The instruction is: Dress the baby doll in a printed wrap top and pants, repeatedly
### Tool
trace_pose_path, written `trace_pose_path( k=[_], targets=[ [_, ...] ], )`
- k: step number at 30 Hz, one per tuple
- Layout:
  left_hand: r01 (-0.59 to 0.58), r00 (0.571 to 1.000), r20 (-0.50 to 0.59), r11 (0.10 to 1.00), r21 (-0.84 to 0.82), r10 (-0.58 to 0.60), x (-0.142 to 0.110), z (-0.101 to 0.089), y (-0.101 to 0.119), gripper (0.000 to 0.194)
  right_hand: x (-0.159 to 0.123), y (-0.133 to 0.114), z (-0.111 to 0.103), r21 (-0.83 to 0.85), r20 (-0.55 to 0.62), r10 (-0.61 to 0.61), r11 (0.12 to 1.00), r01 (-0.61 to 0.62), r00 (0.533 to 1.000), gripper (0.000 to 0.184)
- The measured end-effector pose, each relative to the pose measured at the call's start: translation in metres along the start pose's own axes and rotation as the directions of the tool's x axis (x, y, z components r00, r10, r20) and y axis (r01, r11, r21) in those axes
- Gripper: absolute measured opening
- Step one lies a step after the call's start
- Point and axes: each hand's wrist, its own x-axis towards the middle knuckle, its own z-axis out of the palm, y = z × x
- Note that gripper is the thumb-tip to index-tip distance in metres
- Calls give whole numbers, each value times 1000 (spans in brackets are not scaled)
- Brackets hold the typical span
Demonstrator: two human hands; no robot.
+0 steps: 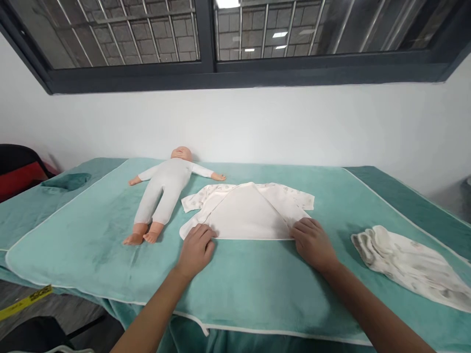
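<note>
Touching shirt hem (253,238), well inside blanket edge (279,333)

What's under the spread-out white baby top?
The teal blanket shows around the white baby top, so it probably continues beneath. Anything else directly underneath is covered and can't be seen; the left hand and right hand also hide parts of its lower edge.

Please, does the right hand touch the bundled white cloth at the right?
Apart. The head view shows a stretch of green blanket between the right hand and the bundled white cloth.
</note>
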Motion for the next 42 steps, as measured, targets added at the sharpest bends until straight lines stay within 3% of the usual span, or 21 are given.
trace_pose_path(
  k=[3,6,8,11,12,14,16,19,24,26,30,32,34,36,39,41,42],
  targets=[
    [60,996,-59,997,-47,-62,1,2,-3,21,8,0,-3,124,-94,84,990,-72,992,29],
    [240,948,-202,969,-54,-246,10,4,-15,20,43,-9,-1,329,-105,315,906,-266,943,34],
    [407,870,-288,912,-39,-401,22,3,-28,21,77,-21,7,401,9,393,841,-363,920,36],
    [633,736,-320,774,15,-597,42,-1,-50,29,122,-45,34,342,220,294,870,-356,930,41],
    [684,705,-301,728,50,-642,47,-2,-55,33,131,-51,45,269,263,285,896,-354,922,45],
    [727,684,-236,672,140,-691,54,-3,-64,40,139,-60,66,148,312,285,928,-343,906,53],
    [730,683,-180,657,189,-708,57,-3,-70,44,138,-63,80,89,333,278,942,-324,901,58],
    [722,691,-169,681,120,-703,56,-1,-76,40,132,-60,89,79,342,247,954,-290,906,64],
    [574,743,-379,816,-64,-552,55,3,-83,33,131,-57,87,83,342,248,953,-293,906,64],
    [548,734,-442,834,-64,-516,55,5,-84,37,132,-58,86,99,338,256,947,-304,906,63],
    [565,739,-462,824,27,-491,54,7,-81,41,132,-58,85,181,311,271,924,-337,911,56],
    [539,777,-452,834,118,-438,53,8,-78,39,130,-58,83,275,283,292,888,-369,914,49],
    [460,857,-354,865,202,-374,53,10,-76,36,127,-57,78,406,241,349,811,-421,906,42],
    [383,919,-201,889,250,-340,53,11,-76,33,121,-54,71,541,189,429,705,-458,883,36],
    [402,916,-120,868,291,-383,56,13,-75,31,106,-34,55,680,115,543,568,-464,832,32],
    [445,895,-143,845,297,-422,57,13,-75,32,91,-9,42,683,69,656,519,-514,752,32],
    [458,889,-151,839,295,-432,57,13,-74,33,83,7,36,647,38,733,500,-575,679,32]
  ],
)
